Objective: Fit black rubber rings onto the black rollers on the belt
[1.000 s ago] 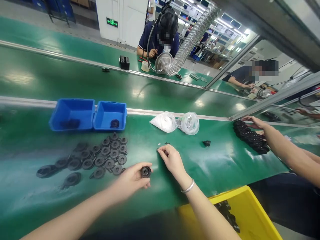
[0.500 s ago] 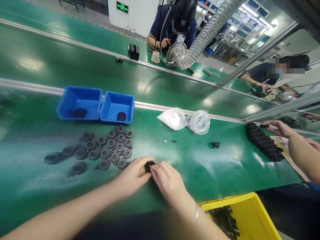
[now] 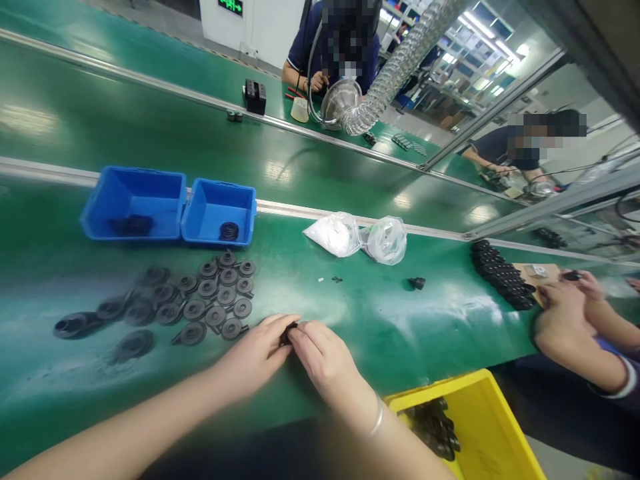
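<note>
Near the front edge of the green table, my left hand (image 3: pixel 257 353) pinches a small black part (image 3: pixel 289 333), mostly hidden by fingers. My right hand (image 3: pixel 323 353) meets it from the other side, its fingertips closed on the same part. Left of my hands lie several round black parts (image 3: pixel 216 316) with short side arms. Beyond them stand two blue bins, the left one (image 3: pixel 150 190) with dark pieces inside and the right one (image 3: pixel 220 200) with black rings (image 3: pixel 229 231). Tiny black pieces (image 3: pixel 337 279) and a white piece (image 3: pixel 321 279) lie past my hands.
Two plastic bags (image 3: pixel 336 235) rest by the metal rail. A lone black part (image 3: pixel 417 283) lies to the right, near a stack of black parts (image 3: pixel 503 275). A co-worker's hands (image 3: pixel 565 300) are at far right. A yellow bin (image 3: pixel 480 413) holds black parts at front right.
The view has shifted, so the table's contents appear farther left. My hands stay together on the black part. The co-worker's hands at right have moved from the stack toward the cardboard.
</note>
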`<state>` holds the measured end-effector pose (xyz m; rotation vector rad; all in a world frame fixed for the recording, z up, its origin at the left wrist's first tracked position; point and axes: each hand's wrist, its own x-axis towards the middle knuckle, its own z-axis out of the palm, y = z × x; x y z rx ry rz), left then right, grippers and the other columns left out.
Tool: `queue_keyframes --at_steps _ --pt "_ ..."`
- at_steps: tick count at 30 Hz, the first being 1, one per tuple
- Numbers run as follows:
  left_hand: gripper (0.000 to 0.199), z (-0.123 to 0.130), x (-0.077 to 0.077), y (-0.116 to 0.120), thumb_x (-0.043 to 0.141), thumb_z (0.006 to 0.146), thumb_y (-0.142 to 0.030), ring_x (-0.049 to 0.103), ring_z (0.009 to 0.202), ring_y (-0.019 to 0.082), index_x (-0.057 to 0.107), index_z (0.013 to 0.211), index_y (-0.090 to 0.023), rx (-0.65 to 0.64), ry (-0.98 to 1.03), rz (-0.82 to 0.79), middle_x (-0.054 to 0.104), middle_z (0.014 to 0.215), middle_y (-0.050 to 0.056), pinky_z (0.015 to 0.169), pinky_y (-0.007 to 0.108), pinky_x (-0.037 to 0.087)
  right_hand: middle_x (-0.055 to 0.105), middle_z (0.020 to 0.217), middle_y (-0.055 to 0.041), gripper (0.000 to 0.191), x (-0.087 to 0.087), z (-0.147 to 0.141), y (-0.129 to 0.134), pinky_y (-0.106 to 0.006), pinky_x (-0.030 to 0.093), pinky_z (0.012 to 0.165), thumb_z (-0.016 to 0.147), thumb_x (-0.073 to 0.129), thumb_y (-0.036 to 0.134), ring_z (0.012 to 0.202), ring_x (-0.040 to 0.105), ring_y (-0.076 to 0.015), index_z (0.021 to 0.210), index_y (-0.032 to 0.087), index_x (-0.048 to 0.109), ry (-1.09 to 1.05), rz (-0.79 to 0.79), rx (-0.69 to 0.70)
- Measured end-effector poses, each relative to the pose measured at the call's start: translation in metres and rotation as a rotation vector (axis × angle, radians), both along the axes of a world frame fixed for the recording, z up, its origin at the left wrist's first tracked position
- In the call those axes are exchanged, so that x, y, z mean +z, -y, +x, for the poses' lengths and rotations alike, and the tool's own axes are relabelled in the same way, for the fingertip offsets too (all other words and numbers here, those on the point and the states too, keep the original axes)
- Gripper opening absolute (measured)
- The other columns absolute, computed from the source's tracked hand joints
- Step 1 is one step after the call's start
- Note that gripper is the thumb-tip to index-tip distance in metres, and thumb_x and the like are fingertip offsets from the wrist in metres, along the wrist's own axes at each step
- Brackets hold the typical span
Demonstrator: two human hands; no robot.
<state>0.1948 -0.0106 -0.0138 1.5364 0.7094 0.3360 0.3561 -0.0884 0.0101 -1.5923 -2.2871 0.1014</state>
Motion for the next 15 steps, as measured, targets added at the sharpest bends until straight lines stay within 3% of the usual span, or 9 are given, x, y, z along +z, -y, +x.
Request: queue_keyframes --at_steps 4,6,9,12,15 --pt "0.045 0.002 -0.004 0.002 0.059 0.082 -0.025 0.054 0.125 0.029 0.059 0.128 -0.025 0.044 0.046 -0.134 0.053 0.137 0.01 0.106 0.042 0.045 0.066 0.089 -0.0084 0.019 0.005 0.014 -0.004 -0.032 0.052 0.073 0.099 0.045 0.014 0.081 0.06 -0.0193 0.105 0.016 0.063 -0.138 -0.047 0.028" --pt "0.045 0.004 -0.004 0.003 0.061 0.083 -0.031 0.058 0.121 0.029 0.058 0.127 -0.024 0.068 0.103 -0.233 0.053 0.136 0.01 0.106 0.042 0.046 0.067 0.088 -0.0053 0.015 0.003 0.036 -0.012 -0.03 0.052 0.075 0.098 0.049 0.02 0.082 0.062 -0.0171 0.097 0.019 0.064 -0.28 -0.03 -0.103" --pt "0.049 0.007 -0.002 0.003 0.064 0.082 -0.037 0.064 0.114 0.028 0.054 0.129 -0.023 0.069 0.143 -0.361 0.054 0.135 0.011 0.105 0.043 0.047 0.065 0.079 -0.0038 0.018 -0.007 0.076 -0.026 -0.03 0.051 0.07 0.097 0.05 0.024 0.074 0.062 -0.0172 0.087 0.02 0.065 -0.29 0.036 -0.512" --pt "0.053 0.009 0.002 0.0 0.067 0.079 -0.039 0.064 0.115 0.029 0.053 0.128 -0.023 0.065 0.118 -0.418 0.054 0.137 0.011 0.106 0.044 0.046 0.066 0.079 -0.0065 0.017 -0.019 0.102 -0.037 -0.034 0.051 0.07 0.094 0.053 0.026 0.074 0.062 -0.0204 0.087 0.018 0.067 -0.249 0.035 -0.585" --pt "0.055 0.009 0.003 -0.002 0.069 0.079 -0.039 0.063 0.117 0.03 0.052 0.128 -0.022 0.062 0.107 -0.449 0.055 0.137 0.012 0.106 0.045 0.046 0.067 0.082 -0.0081 0.018 -0.026 0.104 -0.043 -0.035 0.051 0.072 0.094 0.053 0.027 0.078 0.063 -0.0218 0.088 0.017 0.067 -0.236 0.037 -0.577"
